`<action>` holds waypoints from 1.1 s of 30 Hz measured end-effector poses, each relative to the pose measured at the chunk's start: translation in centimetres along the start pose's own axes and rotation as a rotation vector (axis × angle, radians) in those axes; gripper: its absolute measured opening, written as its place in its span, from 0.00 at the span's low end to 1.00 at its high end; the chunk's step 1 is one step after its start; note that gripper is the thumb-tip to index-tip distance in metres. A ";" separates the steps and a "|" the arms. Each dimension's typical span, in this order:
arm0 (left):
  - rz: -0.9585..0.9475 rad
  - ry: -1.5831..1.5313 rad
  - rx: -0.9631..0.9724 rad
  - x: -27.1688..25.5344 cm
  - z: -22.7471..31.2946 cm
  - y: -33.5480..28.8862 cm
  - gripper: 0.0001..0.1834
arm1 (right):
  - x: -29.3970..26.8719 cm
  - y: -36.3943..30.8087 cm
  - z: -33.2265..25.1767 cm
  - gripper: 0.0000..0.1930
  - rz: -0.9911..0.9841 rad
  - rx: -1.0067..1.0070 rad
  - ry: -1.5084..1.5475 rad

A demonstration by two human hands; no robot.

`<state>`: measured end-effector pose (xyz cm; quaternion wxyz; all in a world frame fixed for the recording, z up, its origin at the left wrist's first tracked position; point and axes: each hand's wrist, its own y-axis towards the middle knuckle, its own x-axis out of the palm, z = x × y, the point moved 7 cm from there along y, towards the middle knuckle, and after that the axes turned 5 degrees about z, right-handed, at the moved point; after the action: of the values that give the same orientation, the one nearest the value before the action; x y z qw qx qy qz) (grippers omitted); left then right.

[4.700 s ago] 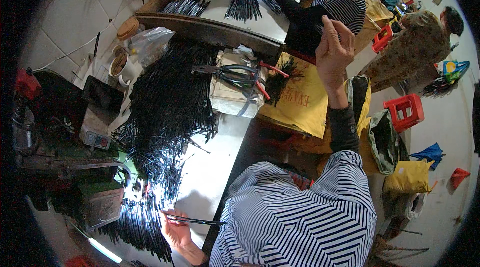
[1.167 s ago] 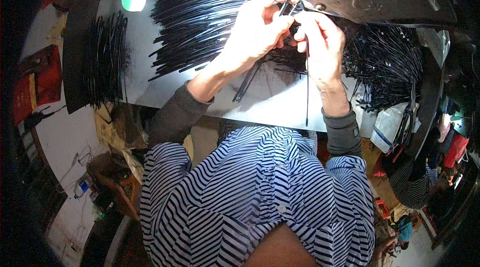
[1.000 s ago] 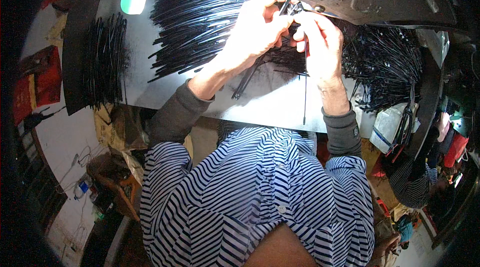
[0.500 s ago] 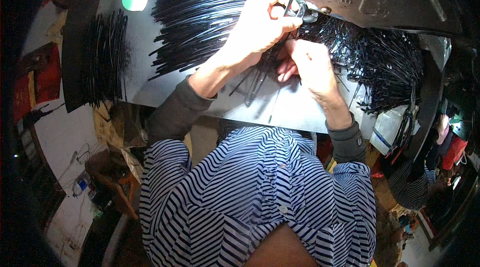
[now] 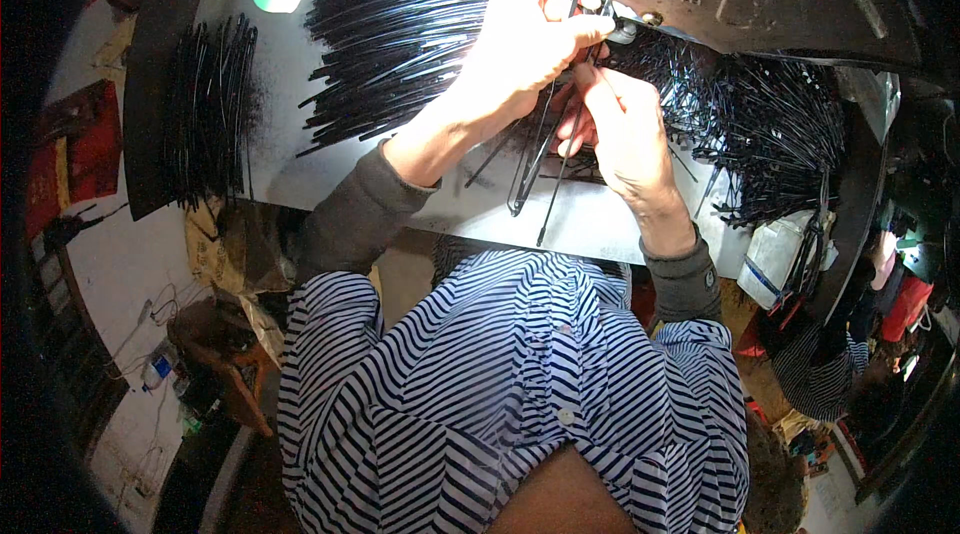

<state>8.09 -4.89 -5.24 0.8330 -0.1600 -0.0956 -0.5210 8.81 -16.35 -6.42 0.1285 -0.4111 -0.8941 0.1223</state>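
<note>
The left hand (image 5: pixel 525 44) stays closed on black strips (image 5: pixel 537 159); the right hand (image 5: pixel 630 129), higher than before, pinches a rod (image 5: pixel 555 197) reaching toward the bench's (image 5: pixel 615 226) near edge.

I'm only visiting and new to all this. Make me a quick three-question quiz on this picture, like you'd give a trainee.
1. True or false: the left hand and the right hand are close together.
2. Multiple choice: which of these is to the right of both hands? A) the long lamp; B) the pale box; C) both.
3. Short answer: what is held in the fingers of the right hand, and which way does it extend?

Key
1. True.
2. B.
3. A thin black rod; it slants down toward the near edge of the table.
</note>
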 end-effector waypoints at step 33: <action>0.087 0.317 0.251 -11.1 5.3 -0.7 0.11 | -3.6 -5.2 -2.2 0.09 -0.025 -0.462 -0.722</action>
<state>2.66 6.07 -3.80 0.8727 0.0253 -0.0206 -0.4871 8.08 -22.14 -3.17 -0.2866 -0.3490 -0.8906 0.0534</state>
